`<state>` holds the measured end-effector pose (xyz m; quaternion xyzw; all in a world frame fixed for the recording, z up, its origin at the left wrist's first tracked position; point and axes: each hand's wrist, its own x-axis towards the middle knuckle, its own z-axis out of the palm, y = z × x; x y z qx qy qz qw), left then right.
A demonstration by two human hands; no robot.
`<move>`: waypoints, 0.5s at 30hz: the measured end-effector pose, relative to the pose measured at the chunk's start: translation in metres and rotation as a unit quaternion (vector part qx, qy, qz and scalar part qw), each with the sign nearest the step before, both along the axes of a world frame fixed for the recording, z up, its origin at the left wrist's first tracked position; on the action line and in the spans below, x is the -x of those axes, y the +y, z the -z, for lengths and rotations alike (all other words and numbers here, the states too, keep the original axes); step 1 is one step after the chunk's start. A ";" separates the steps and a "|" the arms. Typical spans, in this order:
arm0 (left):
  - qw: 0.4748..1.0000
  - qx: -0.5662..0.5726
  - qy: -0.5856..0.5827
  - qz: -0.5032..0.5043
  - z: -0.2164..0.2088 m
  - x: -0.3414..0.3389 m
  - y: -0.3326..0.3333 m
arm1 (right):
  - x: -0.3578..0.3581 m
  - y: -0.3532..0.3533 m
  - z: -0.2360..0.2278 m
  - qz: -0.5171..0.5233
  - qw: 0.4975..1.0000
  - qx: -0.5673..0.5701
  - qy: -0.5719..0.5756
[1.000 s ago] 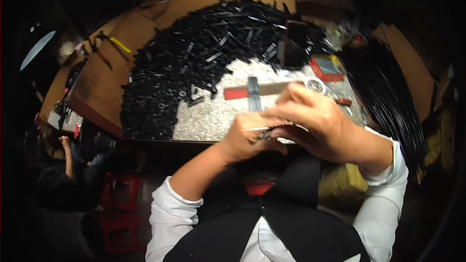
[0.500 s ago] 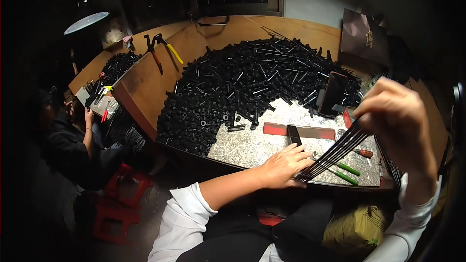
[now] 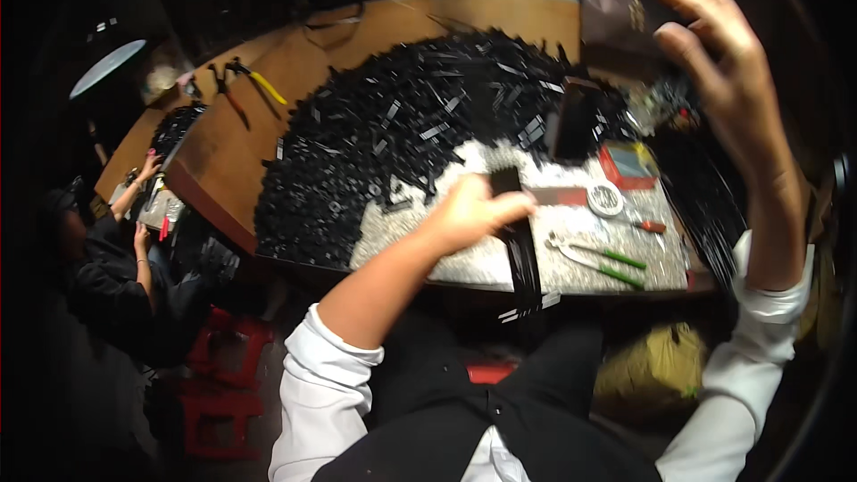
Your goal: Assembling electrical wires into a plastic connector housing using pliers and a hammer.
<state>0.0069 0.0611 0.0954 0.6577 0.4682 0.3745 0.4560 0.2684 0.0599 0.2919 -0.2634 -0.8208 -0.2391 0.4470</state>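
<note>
My left hand [image 3: 471, 214] is closed on a bundle of thin black rods [image 3: 525, 268], its thumb laid across them. Their lower ends stick out past the table's front edge. High at the right, my right hand [image 3: 728, 45] is raised with fingers apart and nothing in it. Beyond the left hand spreads a big heap of small black tubular parts [image 3: 393, 116]. To the right of the bundle lie green-handled pliers [image 3: 616, 266], a screwdriver [image 3: 652, 226] and a round dish of small pieces [image 3: 605, 200]. A flat red bar [image 3: 562, 195] lies behind, partly hidden by the left hand.
A phone [image 3: 574, 120] leans beside the heap, near a red box [image 3: 628, 166]. Long black rods [image 3: 710, 205] lie along the right side. Yellow-and-red-handled pliers [image 3: 243, 85] hang on the wooden divider [image 3: 232, 138]. A co-worker [image 3: 112, 259] sits at the left, near red stools [image 3: 223, 393].
My right hand has let go of the rods and risen. The bundle, slanted and fanned before, now hangs nearly upright in my left hand, which has moved left and away from me.
</note>
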 end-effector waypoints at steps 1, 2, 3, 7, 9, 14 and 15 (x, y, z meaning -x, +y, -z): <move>0.990 -0.025 -0.133 -0.026 0.004 0.005 -0.009 | 0.010 -0.008 0.036 -0.117 0.958 0.244 0.091; 0.980 0.049 -0.175 -0.077 0.004 0.005 -0.015 | 0.011 -0.023 0.064 -0.087 0.956 0.275 0.048; 0.958 0.081 -0.252 -0.112 0.017 0.014 -0.019 | 0.018 -0.032 0.101 -0.135 0.928 0.343 0.053; 0.877 0.078 -0.428 -0.205 0.068 0.010 -0.031 | 0.056 -0.090 0.237 -0.266 0.507 0.792 0.210; 0.851 0.093 -0.460 -0.236 0.084 0.004 -0.038 | 0.074 -0.095 0.276 -0.295 0.419 0.810 0.284; 0.810 0.092 -0.510 -0.275 0.090 -0.009 -0.065 | 0.104 -0.064 0.311 -0.355 0.347 0.729 0.472; 0.816 0.086 -0.507 -0.263 0.089 -0.012 -0.069 | 0.111 -0.065 0.295 -0.326 0.397 0.651 0.559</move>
